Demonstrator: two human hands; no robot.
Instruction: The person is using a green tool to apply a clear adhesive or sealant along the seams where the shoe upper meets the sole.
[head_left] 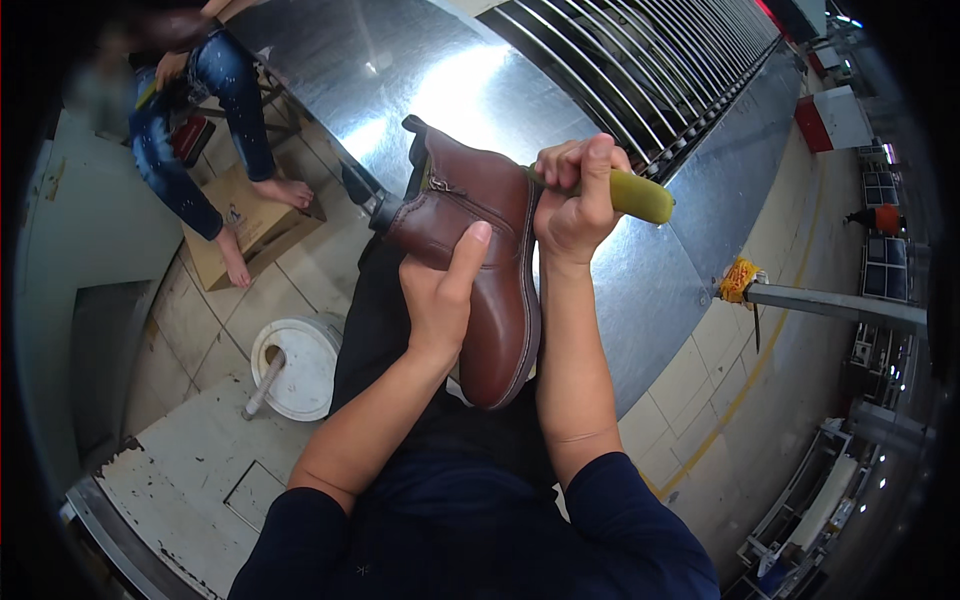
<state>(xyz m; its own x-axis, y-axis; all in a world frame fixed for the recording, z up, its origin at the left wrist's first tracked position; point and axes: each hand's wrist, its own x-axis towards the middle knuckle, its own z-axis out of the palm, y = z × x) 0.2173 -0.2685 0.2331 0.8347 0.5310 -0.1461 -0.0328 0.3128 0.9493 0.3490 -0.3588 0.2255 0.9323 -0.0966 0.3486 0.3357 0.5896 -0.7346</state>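
Observation:
A brown leather ankle boot with a side zip lies tilted over my lap, its toe toward me and its dark sole edge facing right. My left hand is closed around the boot's instep, the thumb pressed on the leather beside the zip. In my right hand is a tool with a thick yellow-green handle, its butt pointing right. Its working end meets the boot near the heel and sole edge, mostly hidden by my fingers, so its kind cannot be made out.
A shiny metal table extends behind the boot, beside a rack of metal bars. At far left, a barefoot person in jeans sits with feet on a cardboard box. A white lidded bucket stands lower left; a metal bar juts in at right.

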